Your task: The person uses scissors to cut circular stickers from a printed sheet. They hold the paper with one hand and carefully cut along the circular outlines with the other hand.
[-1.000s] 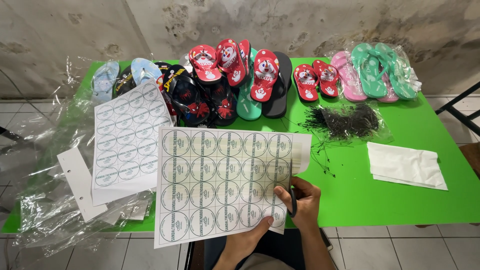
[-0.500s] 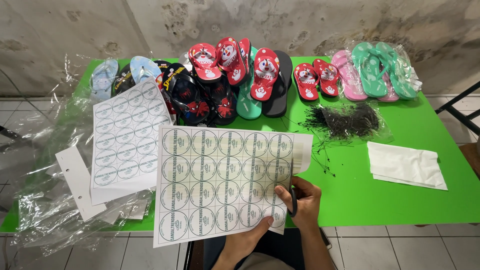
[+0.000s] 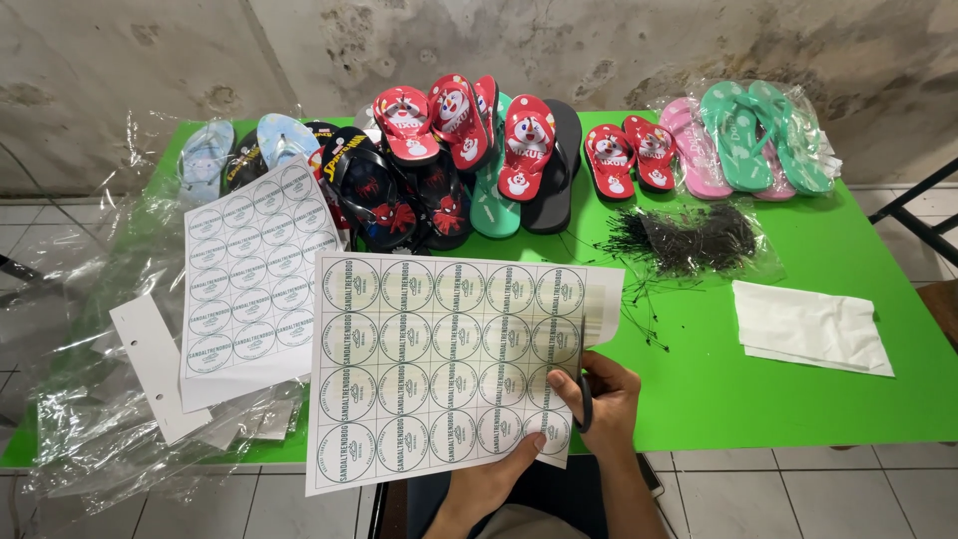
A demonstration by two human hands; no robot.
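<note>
Head view: left hand (image 3: 489, 479) grips round-label sheet (image 3: 439, 359); right hand (image 3: 599, 399) holds scissors (image 3: 585, 399) cutting sheet's right edge.

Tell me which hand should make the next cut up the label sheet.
Right, probably. The right hand holds the scissors, blades at the label sheet along its right-hand column. The left hand grips the sheet's bottom edge, steadying it.

small sandal workshop: flip-flops (image 3: 469, 150), label sheets (image 3: 444, 364), green table (image 3: 798, 369)
</note>
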